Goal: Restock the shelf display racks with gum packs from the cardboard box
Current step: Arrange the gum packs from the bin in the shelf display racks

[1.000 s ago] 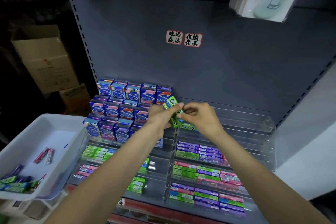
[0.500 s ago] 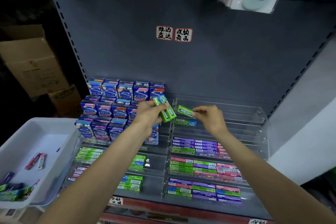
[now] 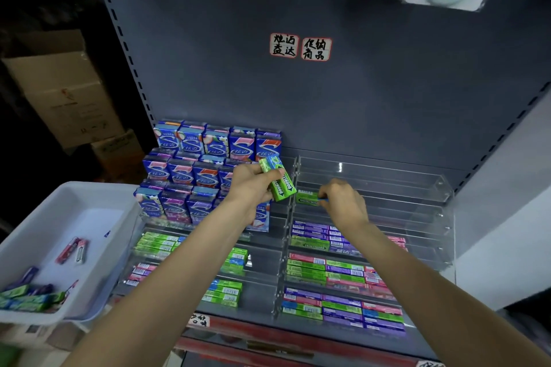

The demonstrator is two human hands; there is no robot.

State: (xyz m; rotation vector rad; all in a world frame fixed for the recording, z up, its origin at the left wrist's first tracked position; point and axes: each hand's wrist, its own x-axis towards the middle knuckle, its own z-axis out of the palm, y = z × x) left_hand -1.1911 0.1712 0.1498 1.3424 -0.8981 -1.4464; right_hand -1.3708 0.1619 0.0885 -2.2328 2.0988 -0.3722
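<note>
Gum packs sit in three places across the frame. At lower left a white tray (image 3: 38, 226) carries loose ones, green and purple against its near wall and two pinkish ones lying apart. Towards the centre, the left hand (image 3: 250, 188) curls round a small stack of green packs (image 3: 277, 180), tilted up out of the fist, with blue-and-purple boxes (image 3: 190, 176) tiered behind it. Just right of that, the right hand (image 3: 343, 202) pinches a single green pack (image 3: 308, 198) by its end, laying it flat in an upper tier of the clear display rack (image 3: 417, 197), at that tier's left end.

The stack looks loosely gripped, so the top pack could slide off and drop onto the lower tiers. The single pack may land skewed if released early. The packs are slim, glossy, green-wrapped sticks with white lettering, likely slippery against one another.
</note>
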